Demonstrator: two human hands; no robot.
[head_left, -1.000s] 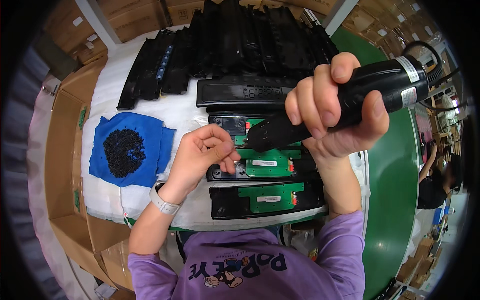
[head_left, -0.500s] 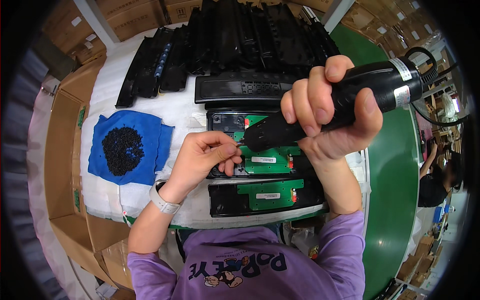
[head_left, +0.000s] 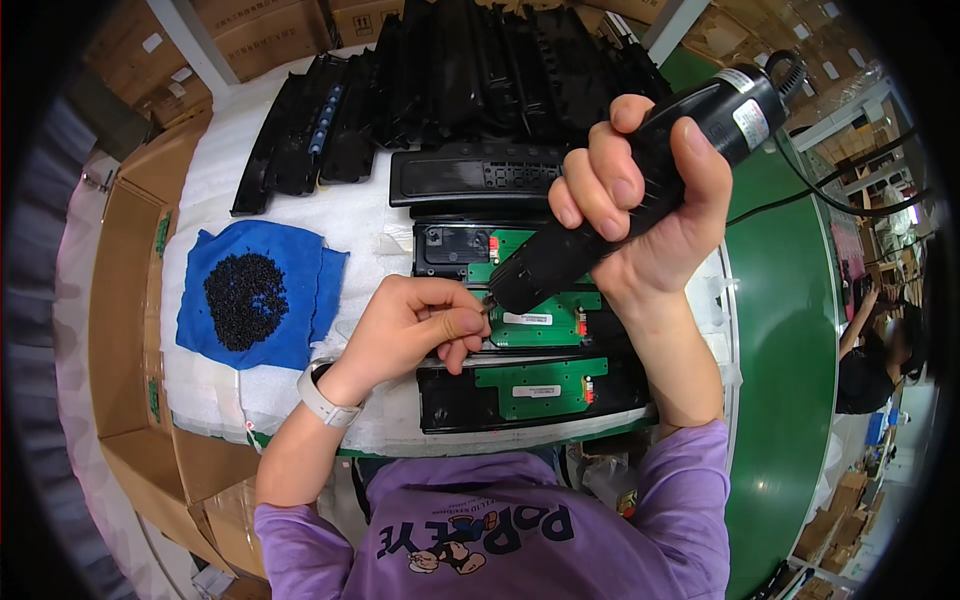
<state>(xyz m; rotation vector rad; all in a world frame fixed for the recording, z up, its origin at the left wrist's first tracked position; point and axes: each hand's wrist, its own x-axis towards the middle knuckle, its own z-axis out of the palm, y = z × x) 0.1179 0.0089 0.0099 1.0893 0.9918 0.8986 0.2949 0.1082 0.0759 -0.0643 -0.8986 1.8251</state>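
Note:
In my right hand I hold a black corded electric screwdriver, tilted down to the left. Its nose is over the left edge of a green circuit board in the middle black panel. My left hand is closed in a pinch at the screwdriver's tip; what the fingertips hold is too small to make out. Similar boards sit in the nearer panel and the farther panel, which the screwdriver partly covers. A pile of small black screws lies on a blue cloth at left.
Behind the open panels lies a black panel with display cutouts. Several black housings are piled at the back of the white-covered table. A cardboard box stands at left. The screwdriver's cable runs off right, where another person is.
The screwdriver has swung to a steeper tilt, its rear end moving left and up. Its tip has dropped slightly toward the middle board, and my left fingertips have shifted slightly down and right with it.

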